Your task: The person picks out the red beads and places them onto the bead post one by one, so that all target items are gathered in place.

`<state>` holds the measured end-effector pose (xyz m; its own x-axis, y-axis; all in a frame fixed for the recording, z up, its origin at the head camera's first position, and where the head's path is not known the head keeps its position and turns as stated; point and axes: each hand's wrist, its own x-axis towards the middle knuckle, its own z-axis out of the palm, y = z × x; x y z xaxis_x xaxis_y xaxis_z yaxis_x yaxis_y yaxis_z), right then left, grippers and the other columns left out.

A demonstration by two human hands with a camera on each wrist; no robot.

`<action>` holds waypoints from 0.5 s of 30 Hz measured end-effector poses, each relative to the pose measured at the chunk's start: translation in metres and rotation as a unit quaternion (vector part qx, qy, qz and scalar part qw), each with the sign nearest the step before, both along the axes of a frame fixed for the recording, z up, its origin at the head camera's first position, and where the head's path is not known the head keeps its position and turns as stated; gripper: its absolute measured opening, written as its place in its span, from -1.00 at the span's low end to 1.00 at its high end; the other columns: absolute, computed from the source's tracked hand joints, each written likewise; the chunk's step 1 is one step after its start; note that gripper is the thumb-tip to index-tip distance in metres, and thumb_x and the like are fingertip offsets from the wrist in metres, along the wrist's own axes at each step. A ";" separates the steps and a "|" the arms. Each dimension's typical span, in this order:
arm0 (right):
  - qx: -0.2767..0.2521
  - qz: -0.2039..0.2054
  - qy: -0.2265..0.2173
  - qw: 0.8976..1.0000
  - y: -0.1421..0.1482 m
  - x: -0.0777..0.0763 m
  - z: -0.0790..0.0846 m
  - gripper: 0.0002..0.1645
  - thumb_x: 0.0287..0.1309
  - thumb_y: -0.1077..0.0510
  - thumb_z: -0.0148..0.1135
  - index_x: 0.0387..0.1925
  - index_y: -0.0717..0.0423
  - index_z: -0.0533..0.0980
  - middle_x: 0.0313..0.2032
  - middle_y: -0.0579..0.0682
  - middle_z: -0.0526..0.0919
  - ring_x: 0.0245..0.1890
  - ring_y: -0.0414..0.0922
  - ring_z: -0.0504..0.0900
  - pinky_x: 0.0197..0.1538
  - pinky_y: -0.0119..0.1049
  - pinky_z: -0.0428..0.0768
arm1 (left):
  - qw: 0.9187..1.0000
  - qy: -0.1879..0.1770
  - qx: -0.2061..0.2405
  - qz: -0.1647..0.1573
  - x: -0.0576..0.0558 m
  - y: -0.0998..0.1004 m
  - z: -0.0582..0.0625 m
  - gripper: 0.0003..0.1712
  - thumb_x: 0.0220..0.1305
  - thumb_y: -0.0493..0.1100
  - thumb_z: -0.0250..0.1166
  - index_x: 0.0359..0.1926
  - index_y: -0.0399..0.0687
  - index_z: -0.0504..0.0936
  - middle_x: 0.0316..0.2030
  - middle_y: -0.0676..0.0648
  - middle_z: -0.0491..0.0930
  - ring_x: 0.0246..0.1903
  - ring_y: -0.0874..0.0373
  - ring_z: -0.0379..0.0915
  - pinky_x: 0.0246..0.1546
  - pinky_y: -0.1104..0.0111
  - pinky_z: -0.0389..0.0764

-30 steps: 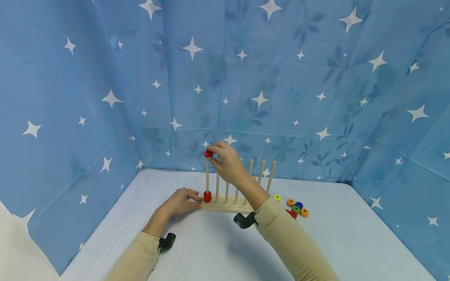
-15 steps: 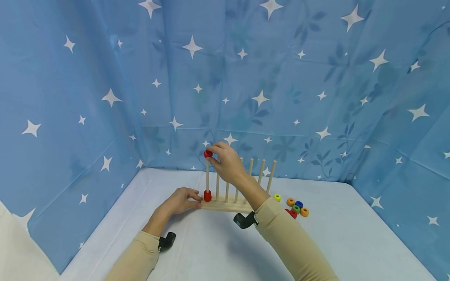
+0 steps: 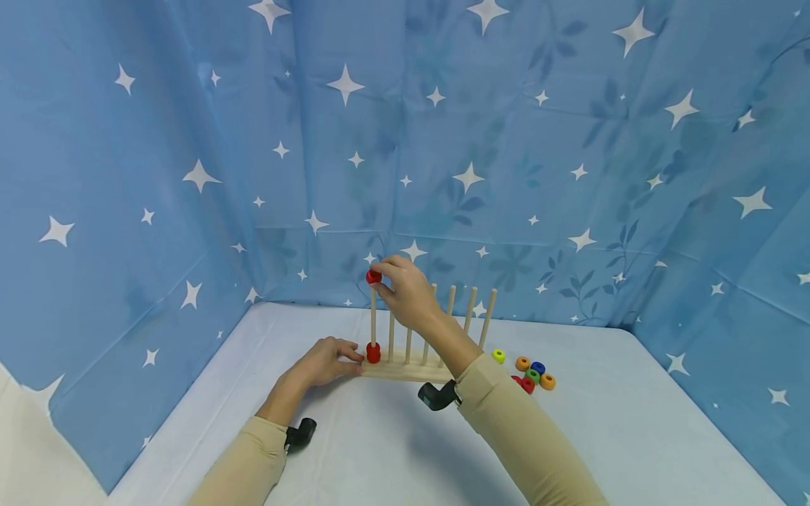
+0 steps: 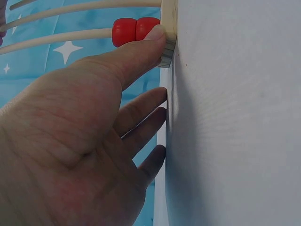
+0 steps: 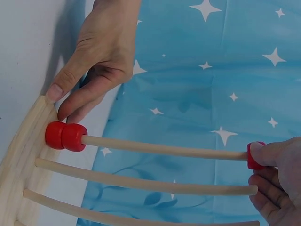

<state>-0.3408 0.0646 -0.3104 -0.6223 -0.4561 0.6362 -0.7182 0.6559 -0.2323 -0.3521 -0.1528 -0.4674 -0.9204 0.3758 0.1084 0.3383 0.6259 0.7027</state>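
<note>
A wooden peg stand (image 3: pixel 405 372) with a row of upright pegs sits on the white cloth. My left hand (image 3: pixel 323 362) pinches the left end of its base between thumb and forefinger, the other fingers spread loosely along the cloth. Two red beads (image 5: pixel 66 136) are stacked at the bottom of the leftmost peg (image 5: pixel 164 149). High above them, my right hand (image 3: pixel 408 292) pinches another red bead (image 3: pixel 373 277) between thumb and fingertips. That bead is at the tip of the same peg, covering its end in the right wrist view.
To the right of the stand lie several loose beads: a yellow one (image 3: pixel 499 356), a blue one (image 3: pixel 538 368), a green one (image 3: pixel 533 378), orange ones (image 3: pixel 548 381) and red ones (image 3: pixel 527 385). A blue star-patterned curtain (image 3: pixel 405 154) hangs behind and beside the table.
The red bead in my right hand has shifted very slightly left at the peg's tip. My left hand stays on the base end.
</note>
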 end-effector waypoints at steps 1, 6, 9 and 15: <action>0.003 -0.003 -0.002 1.000 0.000 -0.001 0.000 -0.62 0.34 0.27 0.37 0.16 0.20 0.66 0.02 0.05 0.70 0.06 -0.01 0.66 0.08 -0.20 0.69 | 1.000 -0.001 -0.001 0.000 0.000 0.000 0.000 -0.76 0.21 -0.10 0.55 -0.09 0.02 0.88 0.26 -0.22 0.63 0.39 -0.28 0.41 0.41 -0.17 0.37; 0.007 -0.007 -0.005 1.000 -0.001 -0.001 -0.001 -0.62 0.33 0.27 0.38 0.16 0.20 0.66 0.03 0.05 0.70 0.08 0.01 0.66 0.11 -0.18 0.69 | 1.000 -0.004 -0.002 0.001 0.000 0.000 0.000 -0.77 0.23 -0.10 0.54 -0.08 0.03 0.87 0.28 -0.21 0.63 0.40 -0.28 0.40 0.41 -0.16 0.37; 0.008 -0.008 -0.005 1.000 -0.001 -0.001 -0.001 -0.62 0.34 0.26 0.38 0.16 0.20 0.66 0.02 0.06 0.71 0.07 0.02 0.66 0.11 -0.17 0.69 | 1.000 -0.004 -0.001 0.002 0.000 0.000 0.001 -0.78 0.22 -0.11 0.54 -0.09 0.02 0.88 0.27 -0.21 0.63 0.39 -0.28 0.41 0.40 -0.16 0.39; 0.014 -0.013 -0.013 1.000 0.000 0.000 -0.001 -0.63 0.36 0.22 0.37 0.16 0.20 0.66 0.01 0.05 0.71 0.05 0.01 0.65 0.09 -0.16 0.68 | 1.000 -0.002 -0.003 0.001 0.000 0.001 0.001 -0.78 0.22 -0.10 0.54 -0.10 0.01 0.88 0.26 -0.21 0.64 0.38 -0.28 0.41 0.39 -0.17 0.40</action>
